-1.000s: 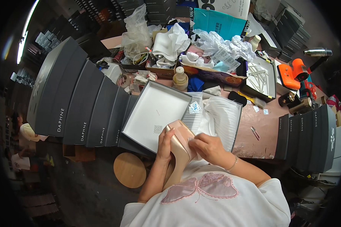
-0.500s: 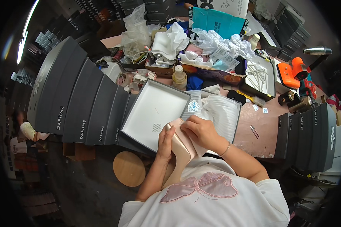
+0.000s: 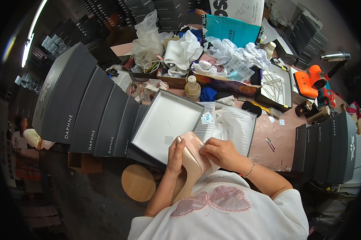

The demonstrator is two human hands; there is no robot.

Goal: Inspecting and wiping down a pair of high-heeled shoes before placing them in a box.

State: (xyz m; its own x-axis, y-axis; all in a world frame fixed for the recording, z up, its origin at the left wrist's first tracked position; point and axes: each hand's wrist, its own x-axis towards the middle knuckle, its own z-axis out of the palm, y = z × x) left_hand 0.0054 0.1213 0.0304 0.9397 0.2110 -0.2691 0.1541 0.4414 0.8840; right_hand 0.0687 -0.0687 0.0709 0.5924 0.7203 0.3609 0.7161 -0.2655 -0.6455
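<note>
1. Holding a pale pink high-heeled shoe (image 3: 191, 160) close to our chest, we grip it with both hands just in front of the table's near edge.
2. Our left hand (image 3: 175, 154) wraps around the shoe's left side, fingers closed on it.
3. Our right hand (image 3: 220, 152) presses on the shoe's upper right side, fingers curled against it.
4. Just beyond the shoe, an open grey box lid (image 3: 164, 124) with a white inside lies on the brown table (image 3: 276, 140); beside it, the box (image 3: 232, 124) is lined with white tissue paper.
5. Farther back, the table is crowded: a small tan bottle (image 3: 192, 88), crumpled white paper (image 3: 184, 52), clear plastic bags (image 3: 146, 38), a teal carton (image 3: 232, 30) and an orange tool (image 3: 310, 80).
6. Dark grey shoe boxes (image 3: 88, 108) stand in a fanned row on our left, and more stand on our right (image 3: 328, 146).
7. A round wooden stool (image 3: 138, 183) sits on the dark floor below the table.
</note>
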